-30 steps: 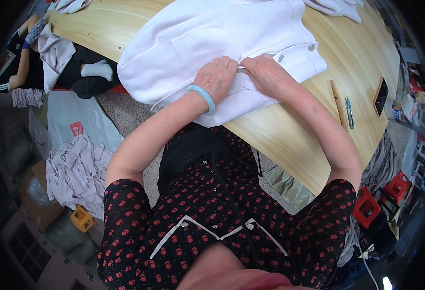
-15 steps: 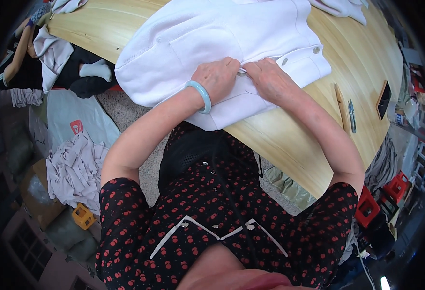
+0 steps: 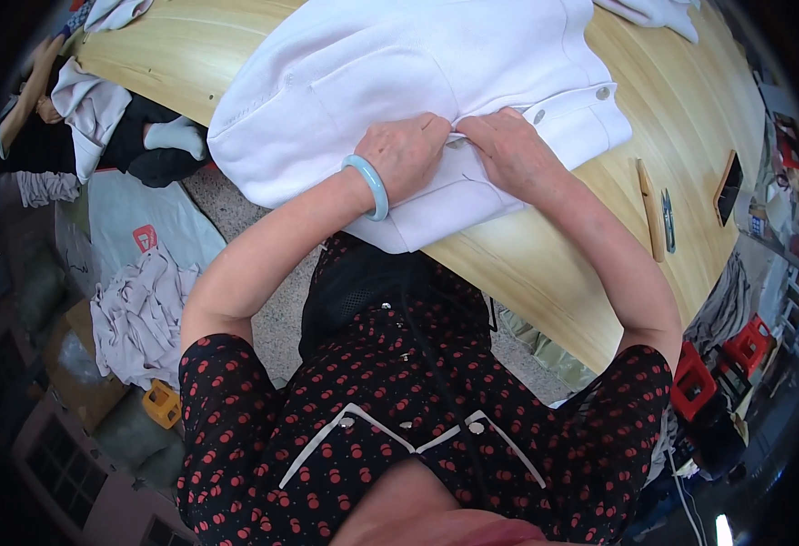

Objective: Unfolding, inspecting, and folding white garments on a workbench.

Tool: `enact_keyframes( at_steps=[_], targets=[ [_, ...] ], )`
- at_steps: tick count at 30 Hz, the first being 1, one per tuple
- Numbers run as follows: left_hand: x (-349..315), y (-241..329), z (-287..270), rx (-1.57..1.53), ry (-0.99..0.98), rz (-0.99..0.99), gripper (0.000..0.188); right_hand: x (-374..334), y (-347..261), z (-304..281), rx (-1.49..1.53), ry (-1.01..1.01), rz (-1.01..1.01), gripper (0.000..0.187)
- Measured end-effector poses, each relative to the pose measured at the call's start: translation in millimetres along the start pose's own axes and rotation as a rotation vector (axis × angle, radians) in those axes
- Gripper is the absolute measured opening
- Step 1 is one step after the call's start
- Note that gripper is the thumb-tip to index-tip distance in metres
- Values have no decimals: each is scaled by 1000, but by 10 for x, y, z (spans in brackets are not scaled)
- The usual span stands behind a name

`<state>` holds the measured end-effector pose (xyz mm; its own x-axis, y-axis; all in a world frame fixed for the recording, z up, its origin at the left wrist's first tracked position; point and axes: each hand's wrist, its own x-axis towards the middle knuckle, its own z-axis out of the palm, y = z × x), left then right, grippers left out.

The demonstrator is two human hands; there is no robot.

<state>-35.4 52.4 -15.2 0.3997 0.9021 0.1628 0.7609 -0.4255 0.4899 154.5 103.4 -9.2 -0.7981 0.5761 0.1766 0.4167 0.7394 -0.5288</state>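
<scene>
A white knit garment (image 3: 363, 77) with round metal buttons lies across the near side of the wooden table, part of it hanging over the edge. My left hand (image 3: 402, 155), with a pale blue bangle (image 3: 369, 187) at the wrist, is closed on the garment's button placket. Right beside it, my right hand (image 3: 508, 155) pinches the same placket. A button shows just below the gap between the two hands, and two more buttons lie along the placket to the right. The fingertips are partly hidden by the hands and the cloth folds.
On the table (image 3: 581, 273) to the right lie a wooden stick (image 3: 649, 209), small thread snips (image 3: 668, 221) and a dark phone (image 3: 728, 188). Another person's leg and sock (image 3: 175, 136) are at left. A cloth heap (image 3: 145, 318), a yellow stool (image 3: 161, 403) and red stools (image 3: 692, 382) stand lower.
Both hands keep their hold on the placket with hardly any movement between them. The whole view has shifted slightly.
</scene>
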Motion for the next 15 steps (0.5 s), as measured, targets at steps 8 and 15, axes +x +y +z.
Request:
enact_keyframes(
  at_steps=[8, 15],
  targets=[
    [-81, 50, 19, -100, 143, -62, 8, 19, -1, 17, 41, 14, 42, 8],
    [-180, 223, 113, 122, 299, -93, 9, 38, -61, -56, 78, 8, 42, 11]
  ],
)
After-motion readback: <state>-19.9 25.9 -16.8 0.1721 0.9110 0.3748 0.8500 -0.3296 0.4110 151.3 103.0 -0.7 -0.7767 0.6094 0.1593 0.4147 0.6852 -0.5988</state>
